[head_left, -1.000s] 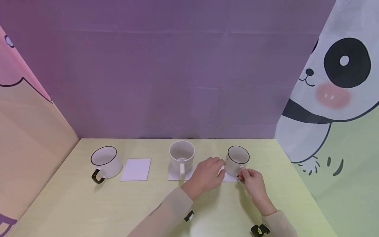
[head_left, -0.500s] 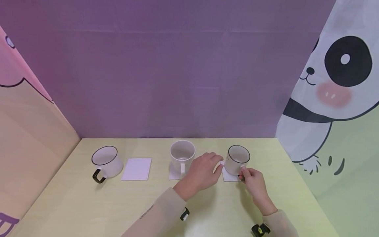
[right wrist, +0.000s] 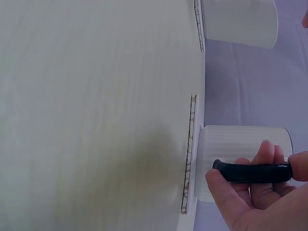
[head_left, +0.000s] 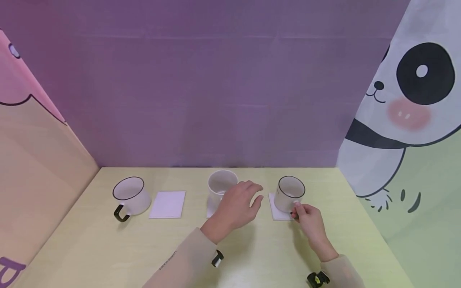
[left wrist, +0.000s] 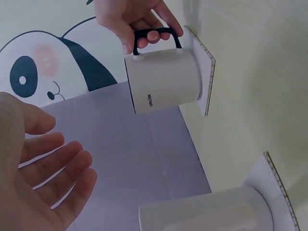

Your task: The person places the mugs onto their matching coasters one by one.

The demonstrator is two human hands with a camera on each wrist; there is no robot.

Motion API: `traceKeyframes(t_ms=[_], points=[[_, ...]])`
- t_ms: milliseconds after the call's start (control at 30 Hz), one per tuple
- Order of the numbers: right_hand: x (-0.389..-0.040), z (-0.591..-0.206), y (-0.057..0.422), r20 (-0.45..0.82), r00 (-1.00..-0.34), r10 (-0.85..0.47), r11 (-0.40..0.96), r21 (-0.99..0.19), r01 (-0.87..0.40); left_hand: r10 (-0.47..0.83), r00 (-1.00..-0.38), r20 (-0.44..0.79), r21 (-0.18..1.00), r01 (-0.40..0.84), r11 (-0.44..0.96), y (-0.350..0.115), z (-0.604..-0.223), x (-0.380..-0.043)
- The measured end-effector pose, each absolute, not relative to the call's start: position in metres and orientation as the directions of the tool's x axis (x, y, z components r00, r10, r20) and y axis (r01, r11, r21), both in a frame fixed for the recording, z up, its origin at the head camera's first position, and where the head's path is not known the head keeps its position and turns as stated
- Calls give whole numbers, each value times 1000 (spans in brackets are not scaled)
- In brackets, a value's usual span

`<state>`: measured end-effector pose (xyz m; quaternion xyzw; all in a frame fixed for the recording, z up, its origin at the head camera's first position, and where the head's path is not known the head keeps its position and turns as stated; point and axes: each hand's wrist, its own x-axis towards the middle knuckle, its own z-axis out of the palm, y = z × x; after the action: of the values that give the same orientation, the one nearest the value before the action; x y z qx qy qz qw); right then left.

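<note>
A white mug with a dark rim [head_left: 286,202] stands upright on a white square coaster [head_left: 276,214] at the right. My right hand [head_left: 310,226] holds its black handle [right wrist: 252,172], fingers curled round it in the right wrist view. To the left of that mug, my left hand [head_left: 235,206] hovers with nothing in it, its fingers relaxed and apart in the left wrist view. Behind the left hand, a plain white mug [head_left: 217,188] sits on a second coaster [head_left: 210,208]; the hand hides part of both in the head view.
At the left, a wide white mug with a dark rim [head_left: 138,202] and black handle stands directly on the table [head_left: 108,248]. Beside it lies a bare white coaster [head_left: 167,205]. A purple backdrop [head_left: 216,88] rises behind the table's far edge, with printed panels at both sides.
My left hand has moved left, away from the right mug and in front of the middle mug. My right hand stays on the handle, and the right mug stays on its coaster.
</note>
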<state>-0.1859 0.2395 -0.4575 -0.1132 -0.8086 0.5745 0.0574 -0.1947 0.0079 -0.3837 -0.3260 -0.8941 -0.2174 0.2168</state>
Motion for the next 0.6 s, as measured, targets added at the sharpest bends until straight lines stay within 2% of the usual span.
traceKeyframes(t_ms=[600], points=[[-187, -458, 240, -37, -969, 244, 311, -943, 115, 383, -741, 551, 341, 619, 708, -27, -376, -195]])
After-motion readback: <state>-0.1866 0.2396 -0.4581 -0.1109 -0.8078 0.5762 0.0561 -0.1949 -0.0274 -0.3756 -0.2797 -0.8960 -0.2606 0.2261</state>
